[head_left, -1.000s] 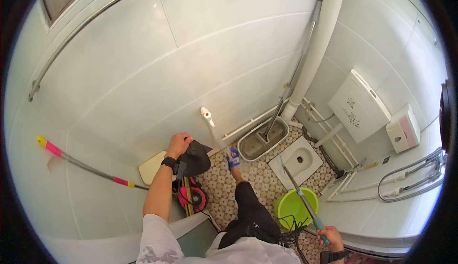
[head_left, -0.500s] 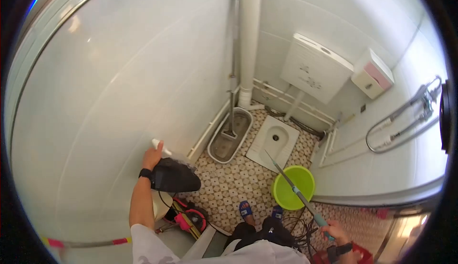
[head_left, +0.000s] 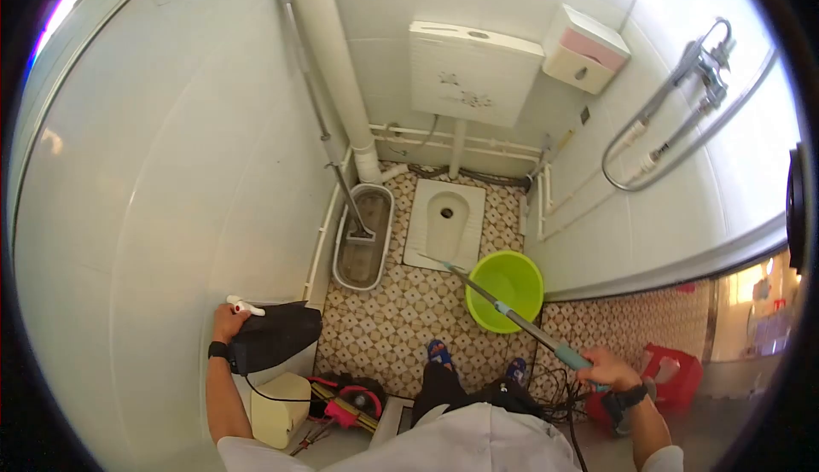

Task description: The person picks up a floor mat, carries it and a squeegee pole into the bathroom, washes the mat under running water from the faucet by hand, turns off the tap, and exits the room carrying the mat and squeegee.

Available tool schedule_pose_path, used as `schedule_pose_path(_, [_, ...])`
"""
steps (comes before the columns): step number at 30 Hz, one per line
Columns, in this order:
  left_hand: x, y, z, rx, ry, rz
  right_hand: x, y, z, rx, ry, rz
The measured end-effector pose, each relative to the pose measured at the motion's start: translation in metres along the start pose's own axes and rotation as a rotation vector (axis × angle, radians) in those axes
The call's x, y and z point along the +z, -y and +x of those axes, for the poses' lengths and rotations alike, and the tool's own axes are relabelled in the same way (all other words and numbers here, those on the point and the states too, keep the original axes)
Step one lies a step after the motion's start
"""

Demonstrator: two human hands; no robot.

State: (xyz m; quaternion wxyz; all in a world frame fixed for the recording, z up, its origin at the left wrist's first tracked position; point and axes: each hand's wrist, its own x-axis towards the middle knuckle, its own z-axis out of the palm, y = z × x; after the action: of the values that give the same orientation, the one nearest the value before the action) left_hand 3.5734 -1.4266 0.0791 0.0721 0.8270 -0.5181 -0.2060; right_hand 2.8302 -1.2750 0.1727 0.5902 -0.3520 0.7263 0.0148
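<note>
My left hand (head_left: 227,322) is at the left wall, its fingers closed beside a white tap (head_left: 245,305) and the top of a black bag (head_left: 277,337), which hangs below the wrist side. What exactly the fingers grip is too small to tell. My right hand (head_left: 607,368) is wrapped round the teal handle of a long thin pole (head_left: 520,323). The pole slants up and left across a green basin (head_left: 505,291), its thin tip near the front edge of the white squat toilet (head_left: 444,223).
A grey tub (head_left: 364,237) with a mop in it stands by the left wall. Below the bag are a cream bin (head_left: 280,410) and pink-and-black equipment (head_left: 354,404). Cables lie near my feet. A red container (head_left: 671,376) is at the right. Shower hoses (head_left: 627,152) hang on the right wall.
The view has swung right, and I now stand with both feet side by side. My left hand and the black bag are lower left in view. My right hand keeps hold of the pole.
</note>
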Motion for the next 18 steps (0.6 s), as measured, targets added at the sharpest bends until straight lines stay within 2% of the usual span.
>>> schedule_pose_path(1, [-0.004, -0.006, -0.004, 0.052, -0.006, 0.048, -0.004, -0.004, -0.004, 0.016, -0.007, 0.015])
schedule_pose_path(3, [0.001, 0.001, 0.005, 0.103, 0.012, 0.099, -0.011, -0.012, -0.005, 0.029, 0.049, -0.149])
schedule_pose_path(5, [0.004, 0.022, 0.010, 0.156, 0.029, 0.149, -0.018, -0.007, -0.010, 0.039, 0.087, -0.109])
schedule_pose_path(7, [0.022, 0.041, 0.014, 0.231, -0.068, 0.103, -0.023, -0.026, -0.009, -0.001, 0.210, -0.233])
schedule_pose_path(9, [0.024, 0.028, -0.018, 0.197, -0.052, -0.006, -0.019, -0.040, -0.026, 0.013, 0.231, -0.045])
schedule_pose_path(10, [0.035, 0.030, -0.033, 0.244, -0.184, -0.009, -0.019, -0.039, -0.035, 0.081, 0.244, -0.025])
schedule_pose_path(11, [0.051, 0.062, -0.032, 0.180, -0.197, 0.027, -0.020, -0.044, -0.043, 0.143, 0.260, -0.003])
schedule_pose_path(12, [0.064, 0.082, -0.039, 0.302, -0.174, -0.134, -0.021, -0.063, -0.045, 0.097, 0.305, -0.008])
schedule_pose_path(13, [0.076, 0.092, -0.043, 0.152, -0.121, -0.101, -0.018, -0.080, -0.050, 0.115, 0.285, 0.038])
schedule_pose_path(15, [0.101, 0.097, -0.060, 0.286, -0.246, -0.062, -0.015, -0.108, -0.061, 0.145, 0.276, 0.042])
schedule_pose_path(16, [0.112, 0.095, -0.067, 0.298, -0.212, -0.074, -0.014, -0.107, -0.071, 0.158, 0.237, -0.066])
schedule_pose_path(17, [0.122, 0.089, -0.071, 0.310, -0.184, -0.088, -0.013, -0.108, -0.079, 0.165, 0.221, -0.037])
schedule_pose_path(18, [0.130, 0.082, -0.071, 0.257, -0.104, -0.040, -0.013, -0.110, -0.086, 0.226, 0.202, -0.098])
